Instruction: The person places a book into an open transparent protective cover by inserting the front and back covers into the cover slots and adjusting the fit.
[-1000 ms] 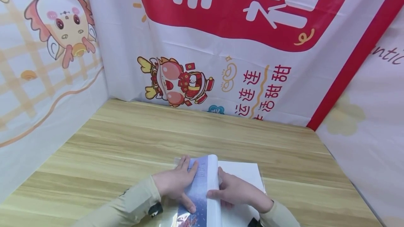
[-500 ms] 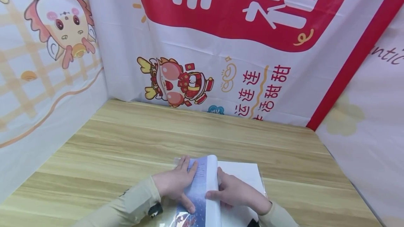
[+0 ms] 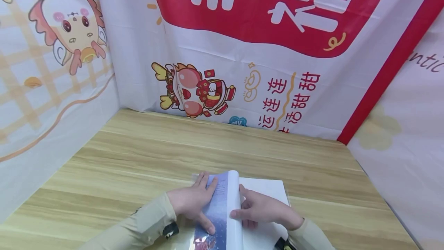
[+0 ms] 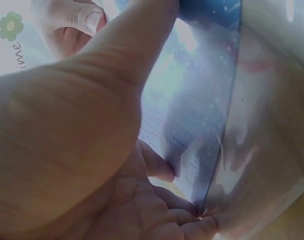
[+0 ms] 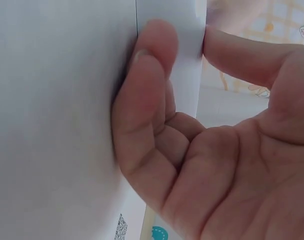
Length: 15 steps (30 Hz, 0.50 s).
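A thin book [image 3: 218, 211] with a blue-purple, snow-speckled printed side lies near the table's front edge. Clear plastic film [image 4: 262, 130] extends past the printed side's edge in the left wrist view. My left hand [image 3: 192, 201] rests spread on the printed side, fingers and thumb extended. Along the middle, a white rounded fold [image 3: 234, 192] stands up, and my right hand [image 3: 265, 209] pinches it with thumb on top and curled fingers underneath. To the right of the fold lies a white sheet [image 3: 267, 184], partly covered by that hand. Close up, the right fingers [image 5: 142, 110] bend against the white surface.
Wood-grain tabletop [image 3: 173, 146] stretches behind and beside the book. Printed cloth walls enclose it: a red-and-white one [image 3: 243, 57] at the back, a cartoon one [image 3: 59, 68] at left, a pale one [image 3: 409, 146] at right. A black strap [image 3: 170, 230] circles the left wrist.
My right hand has shifted slightly right, its thumb sliding back across the white fold. My left hand and the book keep their places.
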Available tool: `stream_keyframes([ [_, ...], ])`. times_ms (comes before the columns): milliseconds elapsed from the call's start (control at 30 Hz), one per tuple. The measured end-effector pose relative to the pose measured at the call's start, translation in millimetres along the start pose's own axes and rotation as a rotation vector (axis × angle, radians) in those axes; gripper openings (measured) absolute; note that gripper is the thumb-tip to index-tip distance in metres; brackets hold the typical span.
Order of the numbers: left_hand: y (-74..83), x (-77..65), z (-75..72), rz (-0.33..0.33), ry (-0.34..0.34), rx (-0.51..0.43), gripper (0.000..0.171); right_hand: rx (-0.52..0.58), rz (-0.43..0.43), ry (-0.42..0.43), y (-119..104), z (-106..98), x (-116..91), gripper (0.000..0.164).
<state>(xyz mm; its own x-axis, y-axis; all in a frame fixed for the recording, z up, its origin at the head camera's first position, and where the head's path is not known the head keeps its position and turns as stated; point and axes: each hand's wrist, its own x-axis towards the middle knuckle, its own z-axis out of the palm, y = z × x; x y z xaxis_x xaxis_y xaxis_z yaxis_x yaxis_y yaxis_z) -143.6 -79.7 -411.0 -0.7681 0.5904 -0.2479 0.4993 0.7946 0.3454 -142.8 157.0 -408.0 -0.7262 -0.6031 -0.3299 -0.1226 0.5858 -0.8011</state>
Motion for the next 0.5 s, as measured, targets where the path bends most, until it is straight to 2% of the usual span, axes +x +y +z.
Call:
stream_keyframes([
  [500, -1.0, 3.3, 0.3, 0.020, 0.009, 0.033, 0.134, -0.013, -0.041, 0.052, 0.7, 8.0, 0.9, 0.096],
])
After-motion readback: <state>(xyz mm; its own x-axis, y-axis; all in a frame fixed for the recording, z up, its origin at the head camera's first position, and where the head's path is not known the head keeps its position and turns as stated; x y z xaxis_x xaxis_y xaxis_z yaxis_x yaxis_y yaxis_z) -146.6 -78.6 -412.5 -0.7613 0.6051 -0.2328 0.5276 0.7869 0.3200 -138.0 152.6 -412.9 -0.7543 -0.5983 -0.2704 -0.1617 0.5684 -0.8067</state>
